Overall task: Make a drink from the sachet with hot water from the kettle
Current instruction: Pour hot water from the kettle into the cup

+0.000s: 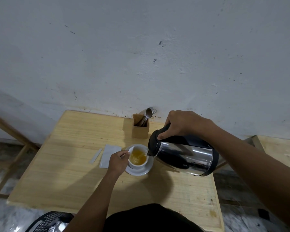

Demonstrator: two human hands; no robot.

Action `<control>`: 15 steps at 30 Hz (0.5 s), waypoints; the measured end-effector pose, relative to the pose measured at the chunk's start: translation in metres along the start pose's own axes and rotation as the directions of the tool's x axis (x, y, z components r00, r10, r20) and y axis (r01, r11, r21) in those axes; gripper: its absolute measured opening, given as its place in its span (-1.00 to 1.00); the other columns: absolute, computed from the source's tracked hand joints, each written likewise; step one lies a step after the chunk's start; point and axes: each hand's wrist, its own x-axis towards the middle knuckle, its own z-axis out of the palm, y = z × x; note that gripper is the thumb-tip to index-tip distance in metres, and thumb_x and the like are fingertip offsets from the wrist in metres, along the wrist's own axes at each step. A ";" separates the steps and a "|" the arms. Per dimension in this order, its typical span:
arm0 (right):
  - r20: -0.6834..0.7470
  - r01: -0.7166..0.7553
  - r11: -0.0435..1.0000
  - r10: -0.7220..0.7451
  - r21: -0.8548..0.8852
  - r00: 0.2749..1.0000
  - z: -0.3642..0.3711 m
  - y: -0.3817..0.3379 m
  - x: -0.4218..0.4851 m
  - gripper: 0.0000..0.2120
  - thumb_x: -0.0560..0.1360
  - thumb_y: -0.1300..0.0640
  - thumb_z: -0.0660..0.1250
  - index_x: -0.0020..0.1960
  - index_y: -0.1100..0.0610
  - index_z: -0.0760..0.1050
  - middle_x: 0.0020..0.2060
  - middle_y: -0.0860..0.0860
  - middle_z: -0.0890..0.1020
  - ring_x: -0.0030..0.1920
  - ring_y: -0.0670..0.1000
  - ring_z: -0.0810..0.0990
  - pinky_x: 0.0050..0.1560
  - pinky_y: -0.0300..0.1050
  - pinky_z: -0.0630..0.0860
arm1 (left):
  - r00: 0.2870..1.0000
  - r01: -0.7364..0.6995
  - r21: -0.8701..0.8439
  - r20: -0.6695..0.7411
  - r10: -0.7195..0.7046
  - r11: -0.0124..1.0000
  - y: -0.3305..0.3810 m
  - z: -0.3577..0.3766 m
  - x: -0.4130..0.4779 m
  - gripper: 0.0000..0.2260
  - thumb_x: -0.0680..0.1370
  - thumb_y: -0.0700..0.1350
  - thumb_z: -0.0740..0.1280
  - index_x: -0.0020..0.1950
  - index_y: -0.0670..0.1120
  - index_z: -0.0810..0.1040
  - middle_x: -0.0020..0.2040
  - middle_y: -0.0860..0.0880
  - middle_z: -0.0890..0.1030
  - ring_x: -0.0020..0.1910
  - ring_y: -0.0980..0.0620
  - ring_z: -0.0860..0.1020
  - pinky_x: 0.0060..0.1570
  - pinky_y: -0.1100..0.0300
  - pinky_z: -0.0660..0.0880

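A white cup [137,165] holds yellow-orange liquid and stands on a white saucer [145,170] on the wooden table [65,173]. My right hand [181,123] grips the black handle of a steel kettle [189,157], tilted left with its spout at the cup's rim. A thin stream runs into the cup. My left hand [118,160] pinches a spoon handle [126,154] at the cup's left rim. The white sachet [108,155] lies flat left of the cup, its torn strip [95,155] beside it.
A wooden holder [140,129] with spoons and forks stands at the table's back edge against the wall. A black perforated basket [49,221] sits on the floor at the lower left. Wooden frames stand at the far left and right.
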 end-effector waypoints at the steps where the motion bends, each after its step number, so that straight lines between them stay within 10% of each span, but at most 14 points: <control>1: 0.000 -0.001 1.000 0.001 0.002 1.000 0.000 0.000 0.000 -0.50 0.28 -0.38 0.41 -0.09 0.03 0.69 -0.30 -0.09 0.68 -0.26 -0.09 0.60 -0.31 -0.18 0.44 | 1.000 0.001 0.002 0.001 -0.001 1.000 0.000 0.000 0.000 -0.78 0.57 -0.15 0.28 0.14 -0.20 0.61 0.03 -0.13 0.64 -0.02 0.03 0.52 -0.05 0.22 0.37; 15: -0.032 -0.021 0.996 0.024 0.083 0.999 -0.001 0.017 -0.004 -0.50 0.25 -0.42 0.40 -0.10 -0.03 0.69 -0.26 -0.12 0.69 -0.19 -0.09 0.63 -0.18 -0.11 0.54 | 1.000 -0.020 -0.011 0.007 0.020 1.000 0.002 -0.001 -0.002 -0.79 0.56 -0.17 0.28 0.13 -0.23 0.61 -0.07 -0.07 0.59 -0.03 0.02 0.51 -0.01 0.20 0.38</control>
